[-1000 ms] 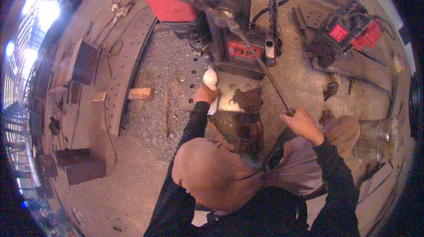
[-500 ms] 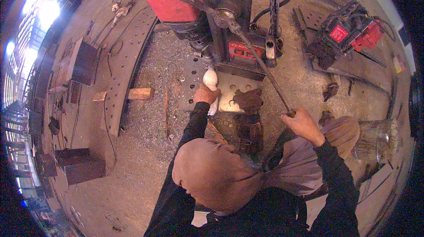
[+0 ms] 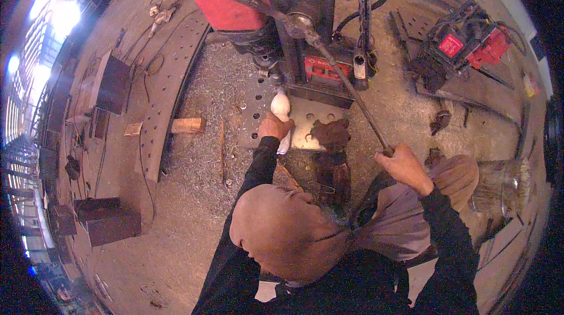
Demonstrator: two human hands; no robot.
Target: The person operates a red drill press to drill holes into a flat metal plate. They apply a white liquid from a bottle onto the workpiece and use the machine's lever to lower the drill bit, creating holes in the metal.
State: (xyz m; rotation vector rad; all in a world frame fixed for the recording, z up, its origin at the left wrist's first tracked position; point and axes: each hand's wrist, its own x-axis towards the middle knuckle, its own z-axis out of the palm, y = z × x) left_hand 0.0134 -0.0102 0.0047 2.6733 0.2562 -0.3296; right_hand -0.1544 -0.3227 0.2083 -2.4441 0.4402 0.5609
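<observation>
Left hand [image 3: 272, 126] wraps a white, round-shouldered plastic bottle [image 3: 281, 105] over a grey steel plate with drilled holes [image 3: 249, 116], bottle tip toward the red-and-black drilling machine [image 3: 232, 7]. Right hand [image 3: 405, 167] grips the lower end of a long dark metal lever [image 3: 359, 99] running up to the machine's hub. Crumpled dark brown rag [image 3: 330, 133] on the plate, right of the bottle. Grey metal shavings [image 3: 200, 89] litter the floor left of it. Further left, long brown perforated steel strip [image 3: 173, 83] over a pale wooden block [image 3: 188, 125], ends poking out both sides.
</observation>
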